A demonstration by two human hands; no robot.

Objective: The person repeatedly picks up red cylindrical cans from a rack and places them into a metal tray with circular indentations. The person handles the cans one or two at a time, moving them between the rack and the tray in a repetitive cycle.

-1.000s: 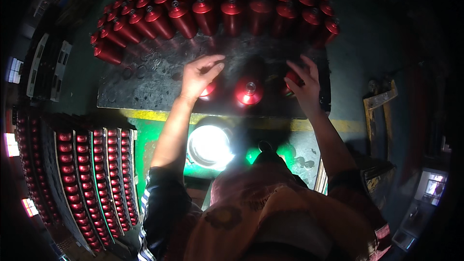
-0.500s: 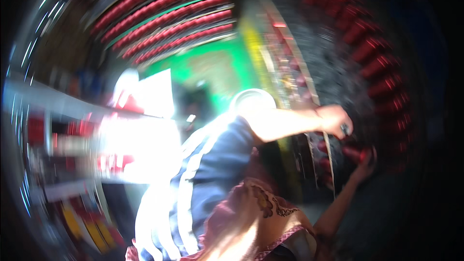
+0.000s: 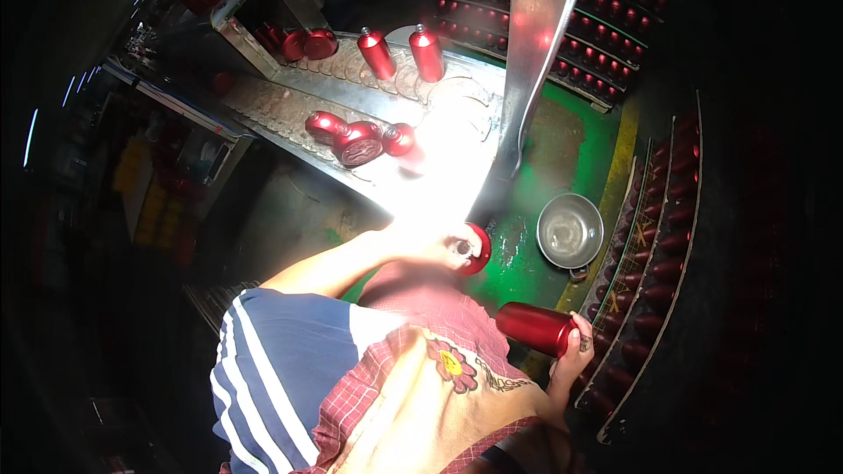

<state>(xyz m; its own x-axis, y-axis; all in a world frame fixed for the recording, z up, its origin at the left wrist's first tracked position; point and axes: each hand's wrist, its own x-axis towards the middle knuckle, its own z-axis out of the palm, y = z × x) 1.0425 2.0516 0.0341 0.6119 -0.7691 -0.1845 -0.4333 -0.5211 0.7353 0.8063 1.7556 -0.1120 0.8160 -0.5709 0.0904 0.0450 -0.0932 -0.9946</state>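
Note:
My left hand [image 3: 443, 244] is closed around the neck end of a shiny red bottle [image 3: 479, 254], just off the near end of a brightly lit conveyor [image 3: 338, 86]. Lower and to the right, my right hand [image 3: 575, 347] grips a second red bottle [image 3: 531, 325] near one end; it lies tilted almost flat in front of my apron. On the conveyor's far track two red bottles [image 3: 427, 54] stand upright with narrow necks. Several more red bottles [image 3: 358, 145] are grouped on the nearer track. Glare washes out the conveyor's near end and part of my left forearm.
A metal pan [image 3: 571, 233] sits low above the green floor [image 3: 562, 140] on the right. Racks of red bottles [image 3: 654, 254] curve along the right side, with another rack [image 3: 606, 31] at the back. An upright metal panel [image 3: 531, 44] rises beside the conveyor's end.
My view has swung from the bottle racks to the conveyor, and the blur has cleared. Both hands have moved away from the rack; each is seen now with a red bottle.

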